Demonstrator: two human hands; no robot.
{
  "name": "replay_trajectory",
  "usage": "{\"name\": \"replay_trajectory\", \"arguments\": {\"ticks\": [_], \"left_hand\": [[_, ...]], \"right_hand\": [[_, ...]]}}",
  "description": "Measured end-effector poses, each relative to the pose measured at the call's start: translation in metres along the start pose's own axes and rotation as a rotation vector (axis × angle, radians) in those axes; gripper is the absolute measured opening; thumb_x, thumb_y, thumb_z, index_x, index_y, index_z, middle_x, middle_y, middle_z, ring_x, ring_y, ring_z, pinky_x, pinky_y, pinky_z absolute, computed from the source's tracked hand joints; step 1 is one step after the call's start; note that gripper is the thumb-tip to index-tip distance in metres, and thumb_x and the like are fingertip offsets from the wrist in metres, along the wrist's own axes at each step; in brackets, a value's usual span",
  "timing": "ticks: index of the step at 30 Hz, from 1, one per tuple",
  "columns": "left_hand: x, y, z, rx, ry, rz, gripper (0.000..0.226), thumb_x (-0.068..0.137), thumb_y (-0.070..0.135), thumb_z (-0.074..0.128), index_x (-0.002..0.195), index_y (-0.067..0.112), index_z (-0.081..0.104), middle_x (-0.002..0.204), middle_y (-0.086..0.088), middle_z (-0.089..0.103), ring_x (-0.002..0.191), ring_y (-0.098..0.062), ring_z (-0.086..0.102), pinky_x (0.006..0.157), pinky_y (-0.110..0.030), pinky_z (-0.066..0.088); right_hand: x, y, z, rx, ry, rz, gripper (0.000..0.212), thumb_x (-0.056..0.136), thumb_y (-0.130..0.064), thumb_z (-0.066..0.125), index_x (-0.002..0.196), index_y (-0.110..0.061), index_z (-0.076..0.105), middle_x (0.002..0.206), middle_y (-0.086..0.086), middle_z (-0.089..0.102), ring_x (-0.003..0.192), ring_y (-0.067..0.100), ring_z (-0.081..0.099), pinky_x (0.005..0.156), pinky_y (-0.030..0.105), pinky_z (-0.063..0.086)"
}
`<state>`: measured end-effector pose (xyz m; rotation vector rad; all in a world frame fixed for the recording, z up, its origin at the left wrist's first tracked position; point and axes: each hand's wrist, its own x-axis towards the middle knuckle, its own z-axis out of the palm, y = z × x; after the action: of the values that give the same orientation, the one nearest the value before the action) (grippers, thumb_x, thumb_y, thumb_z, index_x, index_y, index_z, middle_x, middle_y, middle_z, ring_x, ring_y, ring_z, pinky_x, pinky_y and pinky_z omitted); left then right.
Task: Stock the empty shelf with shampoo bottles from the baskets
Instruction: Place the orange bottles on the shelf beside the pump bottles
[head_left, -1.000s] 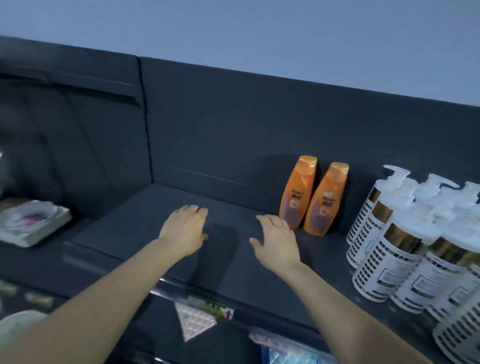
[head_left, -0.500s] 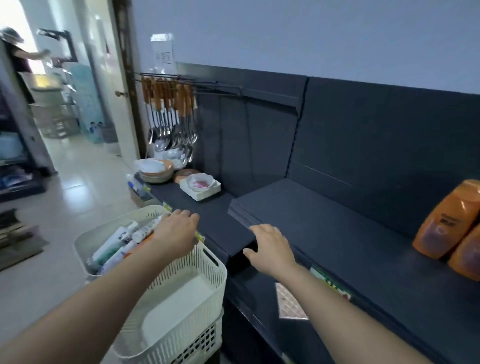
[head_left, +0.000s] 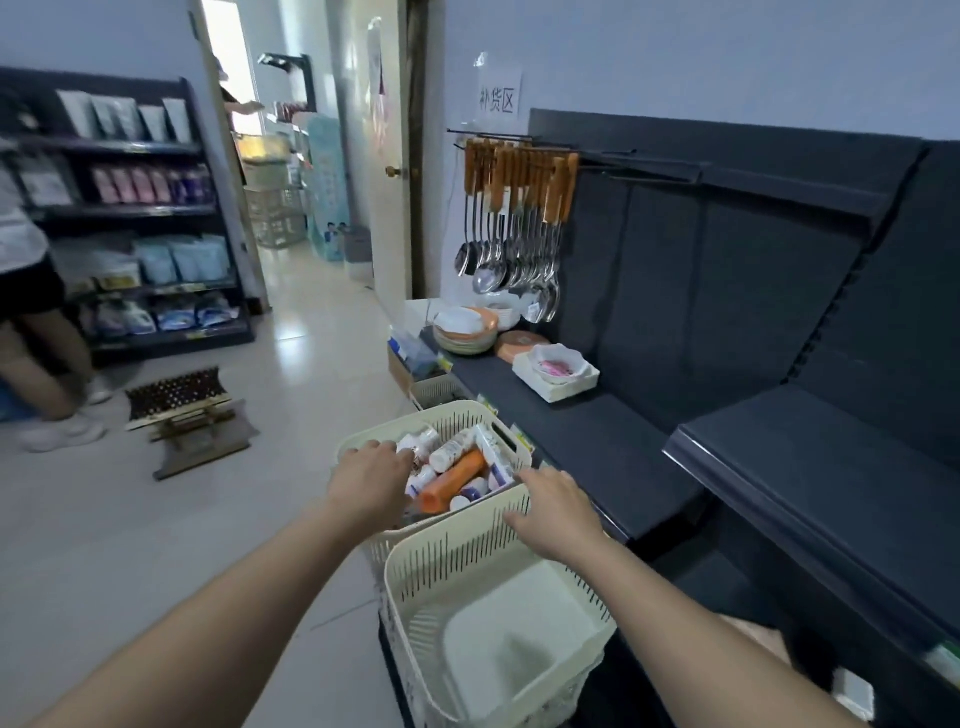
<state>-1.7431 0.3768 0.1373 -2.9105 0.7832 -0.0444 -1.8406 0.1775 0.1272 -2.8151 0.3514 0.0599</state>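
Both hands have come from the shelf (head_left: 821, 473) to the far basket (head_left: 457, 411). The left hand (head_left: 371, 486) reaches among its bottles (head_left: 451, 456), grip hidden, perhaps none yet. The right hand (head_left: 556, 512) lies open at the rim. Next: grasp the orange bottle (head_left: 452, 480) inside.

Cream baskets, one orange bottle, dark shelving.
Near basket (head_left: 467, 566): cream, walls patterned with vertical slots, plain white floor inside. Far basket (head_left: 431, 421): same cream, same slots. In it an orange bottle (head_left: 451, 480) among white tubes (head_left: 451, 451) with blurred coloured print. Shelf (head_left: 810, 467): dark slate grey, plain. Hanging spoons (head_left: 519, 176): brown wood handles, silver bowls. Plates (head_left: 465, 332): white over orange. Wall sign (head_left: 497, 98): white, dark characters. Floor (head_left: 291, 415): pale glossy grey.
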Motion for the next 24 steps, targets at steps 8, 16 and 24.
{"name": "replay_trajectory", "arguments": {"ticks": [8,16,24], "left_hand": [[0.040,-0.048,0.044,-0.030,-0.101,-0.018,0.043,0.088,0.038,0.057,0.124,0.016,0.053,0.116,-0.006,0.059,0.110,-0.026,0.054,0.083,-0.037,0.046],[0.095,-0.056,0.088,-0.094,-0.205,-0.050,0.040,0.087,0.036,0.058,0.121,0.015,0.053,0.117,-0.008,0.058,0.108,-0.026,0.054,0.084,-0.038,0.048],[0.146,-0.057,0.140,-0.144,-0.323,-0.036,0.043,0.089,0.041,0.057,0.121,0.013,0.054,0.117,-0.009,0.058,0.106,-0.026,0.057,0.081,-0.036,0.047]], "right_hand": [[0.056,-0.033,0.036,0.049,-0.081,0.030,0.034,0.088,-0.042,0.064,0.114,-0.023,0.057,0.124,0.003,0.057,0.122,0.026,0.050,0.096,0.038,0.043],[0.128,-0.024,0.069,0.100,-0.152,0.037,0.052,0.088,-0.043,0.065,0.131,-0.016,0.055,0.127,0.005,0.059,0.119,0.025,0.053,0.095,0.037,0.045],[0.186,-0.012,0.109,0.128,-0.286,0.112,0.035,0.088,-0.043,0.062,0.110,-0.017,0.059,0.117,0.005,0.064,0.113,0.029,0.056,0.091,0.038,0.046]]}}
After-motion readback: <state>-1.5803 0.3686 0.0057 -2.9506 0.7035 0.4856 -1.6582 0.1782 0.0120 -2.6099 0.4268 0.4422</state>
